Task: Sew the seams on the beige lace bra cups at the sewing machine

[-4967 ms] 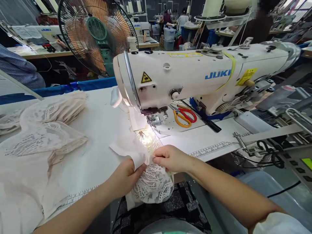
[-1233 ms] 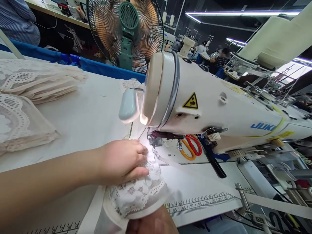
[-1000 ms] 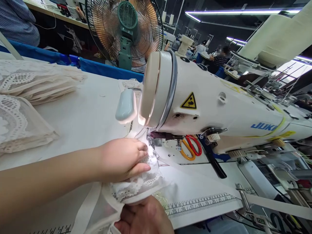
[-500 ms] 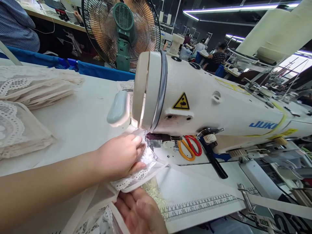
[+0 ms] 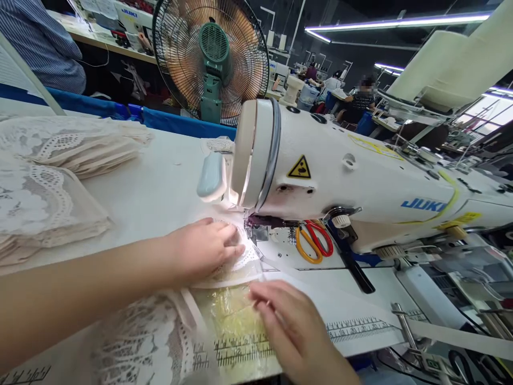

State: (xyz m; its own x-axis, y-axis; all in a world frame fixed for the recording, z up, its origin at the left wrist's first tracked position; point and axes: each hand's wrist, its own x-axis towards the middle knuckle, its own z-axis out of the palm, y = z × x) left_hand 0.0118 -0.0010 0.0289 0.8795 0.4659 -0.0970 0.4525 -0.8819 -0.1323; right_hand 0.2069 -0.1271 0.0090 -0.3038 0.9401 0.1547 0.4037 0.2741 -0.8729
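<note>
Left fingers [image 5: 229, 235] on lace [image 5: 245, 261], grip unclear; right fingers [image 5: 274, 292] parted; background tub [image 5: 308, 95], contents unclear.

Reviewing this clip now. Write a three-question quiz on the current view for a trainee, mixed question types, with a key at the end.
1. Multiple choice: what does the left hand lie on?
a) a thread cone
b) lace fabric
c) the printed ruler

2. True or false: the scissors lie beside the black-handled tool, apart from the right hand.

3. Fill in the blank: beyond the blue strip at the far edge of the table stands a ____ with a green motor housing.

Key:
1: b
2: true
3: fan
</note>
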